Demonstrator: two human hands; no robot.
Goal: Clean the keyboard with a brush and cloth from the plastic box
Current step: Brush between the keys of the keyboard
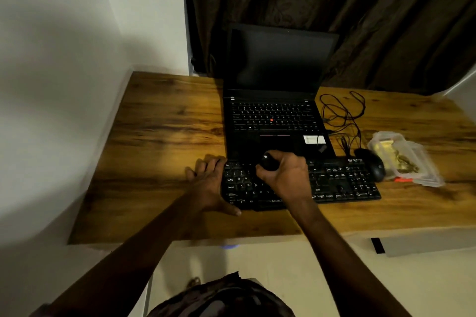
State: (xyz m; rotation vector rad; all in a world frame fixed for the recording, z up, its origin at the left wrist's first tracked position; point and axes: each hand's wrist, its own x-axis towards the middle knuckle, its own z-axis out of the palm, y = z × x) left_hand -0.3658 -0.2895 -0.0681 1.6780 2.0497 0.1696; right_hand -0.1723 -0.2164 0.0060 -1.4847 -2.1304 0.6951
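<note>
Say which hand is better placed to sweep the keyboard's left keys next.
Right. The right hand is closed on the dark brush above those keys, while the left hand lies flat at the keyboard edge, steadying it.

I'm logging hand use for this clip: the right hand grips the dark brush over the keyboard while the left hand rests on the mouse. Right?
Not quite. In the head view the left hand lies flat at the keyboard's left end, not on the mouse, which sits untouched beyond its right end. The right hand does grip the dark brush over the keys.

The flat black plastic keyboard [334, 183] has white letters; the wooden worktop [164, 136] is brown with dark streaks.
</note>
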